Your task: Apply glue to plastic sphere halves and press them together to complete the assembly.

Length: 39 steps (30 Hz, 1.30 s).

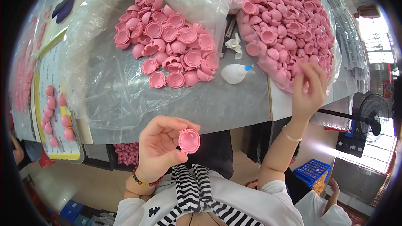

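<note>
Between the thumb and fingers of my left hand is a pink plastic half-shell, its hollow side facing up. I hold it in front of my body, just off the near table edge. My right hand reaches to the near right side of a big heap of pink half-shells in a clear plastic bag. Its fingers are curled, and whether a piece is between the fingertips I cannot make out. A smaller pile of pink half-shells lies on plastic film in the middle of the table.
A white squeeze bottle with a blue tip lies between the piles, beside crumpled white tissue. At the left, a tray carries several pink balls. A black fan stands at the right. Another person's hand shows at lower right.
</note>
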Available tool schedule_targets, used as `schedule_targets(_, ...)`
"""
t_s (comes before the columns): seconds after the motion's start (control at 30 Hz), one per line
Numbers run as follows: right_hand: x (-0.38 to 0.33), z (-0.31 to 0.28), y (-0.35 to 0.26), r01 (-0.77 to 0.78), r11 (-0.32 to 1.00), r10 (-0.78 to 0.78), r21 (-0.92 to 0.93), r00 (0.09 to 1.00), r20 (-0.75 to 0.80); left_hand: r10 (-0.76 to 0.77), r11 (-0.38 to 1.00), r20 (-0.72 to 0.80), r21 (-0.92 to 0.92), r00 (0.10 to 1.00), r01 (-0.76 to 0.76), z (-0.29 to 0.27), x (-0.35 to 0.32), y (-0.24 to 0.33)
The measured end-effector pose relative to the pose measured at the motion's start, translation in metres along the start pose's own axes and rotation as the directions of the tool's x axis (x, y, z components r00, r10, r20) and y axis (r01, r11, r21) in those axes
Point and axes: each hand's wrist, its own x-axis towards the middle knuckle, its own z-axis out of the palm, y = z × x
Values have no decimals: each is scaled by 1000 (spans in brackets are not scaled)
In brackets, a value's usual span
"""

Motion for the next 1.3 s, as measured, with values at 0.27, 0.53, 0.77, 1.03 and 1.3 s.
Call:
schedule_targets(0.27, -49, 12, -65, -72, 926, -75, 371, 927, 368, 4, 1000, -10, 1, 1000, -4, -5, 0, 1)
schedule_targets(0.53, -40, 17, -66, -77, 975, -15, 211, 915, 402, 41, 985, 6, 165, 999, -41, 1, 4, -2)
schedule_targets(0.77, -45, 12, -105, -77, 767, -182, 638, 926, 331, 101, 932, 38, 346, 994, -107, 8, 5, -7)
schedule_targets(1.03, -49, 18, -103, 43, 808, -258, 588, 923, 286, 159, 813, 30, 563, 987, -148, 13, 9, -4)
schedule_targets(1.3, -67, 21, -116, 44, 738, -206, 673, 965, 163, 163, 806, -15, 579, 986, -125, 10, 12, -4)
